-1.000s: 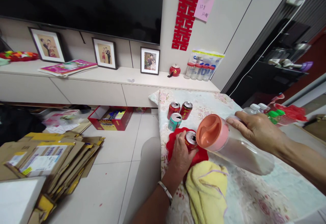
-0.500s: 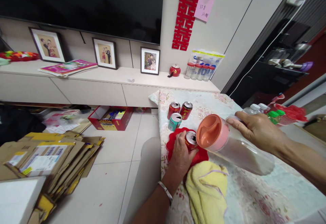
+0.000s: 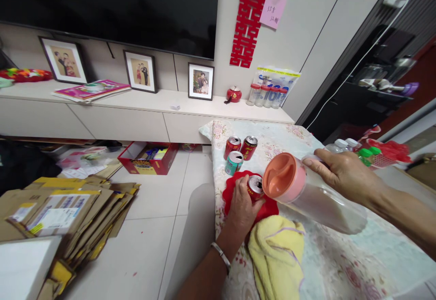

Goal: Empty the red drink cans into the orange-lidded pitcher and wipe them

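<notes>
Left hand (image 3: 241,207), one: curled round the side of an open red can (image 3: 255,185), thumb and fingers on opposite sides, apparently to keep it steady and upright; a metal bracelet (image 3: 221,258) on the wrist. The can stands within a scalloped red dish (image 3: 271,207), which seems suited to catching drips. Right hand (image 3: 345,172), one: closed round what looks like the handle of a clear pitcher (image 3: 327,209), the grip largely hidden by the hand itself, thumb towards the lid. Pitcher: held aslant above the table, lid end lower, a tilt that would direct liquid towards the can's opening; any stream is too indistinct to confirm. Lid (image 3: 282,177), pinkish-orange, recessed: beside the can's rim, contact uncertain. Yellow towel (image 3: 279,254), one, bunched: just beside the dish on the near side, probably kept within reach for wiping. Further cans, three, grouped upright beyond the dish, presumably to leave the hands room: a teal can (image 3: 234,163) nearest, a red can (image 3: 232,147) and a dark-topped red can (image 3: 250,149) behind. Floral tablecloth (image 3: 388,250), one: spread beneath all these, likely as protection for the tabletop.
</notes>
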Demonstrator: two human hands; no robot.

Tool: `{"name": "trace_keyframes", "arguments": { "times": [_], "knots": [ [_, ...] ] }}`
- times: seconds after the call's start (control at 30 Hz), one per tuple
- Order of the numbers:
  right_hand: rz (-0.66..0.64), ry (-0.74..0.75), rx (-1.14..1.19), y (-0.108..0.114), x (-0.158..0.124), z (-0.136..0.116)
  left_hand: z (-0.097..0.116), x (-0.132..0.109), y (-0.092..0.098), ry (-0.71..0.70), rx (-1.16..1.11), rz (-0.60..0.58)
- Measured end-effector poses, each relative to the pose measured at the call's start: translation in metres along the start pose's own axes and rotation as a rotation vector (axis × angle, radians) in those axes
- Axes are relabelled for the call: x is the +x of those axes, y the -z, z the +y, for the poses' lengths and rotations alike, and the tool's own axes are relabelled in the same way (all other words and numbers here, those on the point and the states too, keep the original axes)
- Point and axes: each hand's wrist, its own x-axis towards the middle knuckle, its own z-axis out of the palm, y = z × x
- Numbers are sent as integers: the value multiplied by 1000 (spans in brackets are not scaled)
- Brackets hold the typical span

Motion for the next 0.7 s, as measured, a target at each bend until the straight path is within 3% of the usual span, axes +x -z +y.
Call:
{"name": "trace_keyframes", "arguments": {
  "times": [0.7],
  "knots": [
    [-7, -8, -10, 0, -1, 0, -2, -1, -3, -25, 4, 23]
  ]
}}
